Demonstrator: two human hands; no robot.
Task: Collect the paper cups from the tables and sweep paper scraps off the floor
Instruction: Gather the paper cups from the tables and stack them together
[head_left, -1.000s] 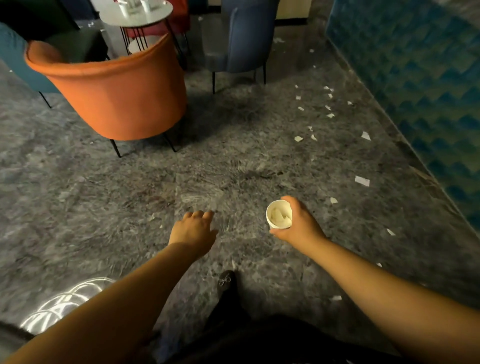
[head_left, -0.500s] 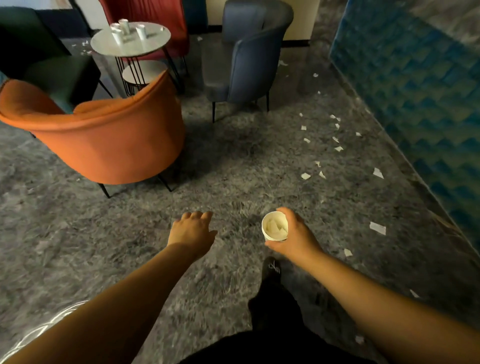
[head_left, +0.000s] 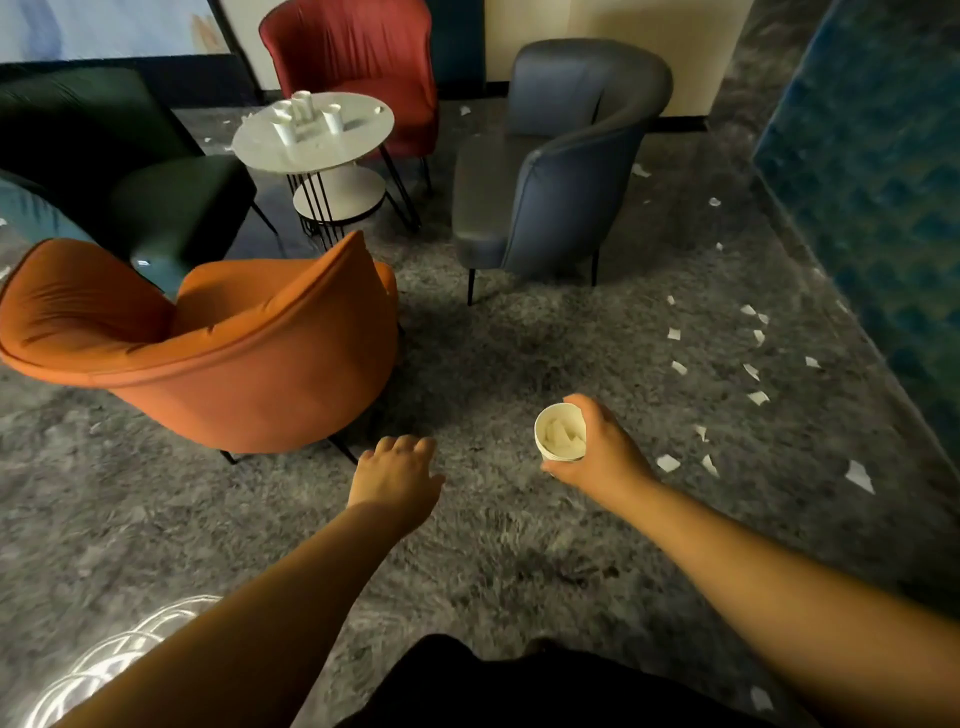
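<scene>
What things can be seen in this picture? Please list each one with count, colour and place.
round table: one, white, far left, between the chairs
cups on table: about four, white, standing on the tabletop
held cup: one, white, in the right hand, crumpled paper inside
orange chair: one, near left
green chair: one, dark green, far left
red chair: one, behind the table
grey chair: one, blue-grey, right of the table
paper scraps: many, white, scattered on the floor, mostly at right
floor: grey, mottled
wall: blue-green, patterned, right
left hand: one, fingers relaxed, holding nothing
right hand: one, fingers around the held cup
</scene>
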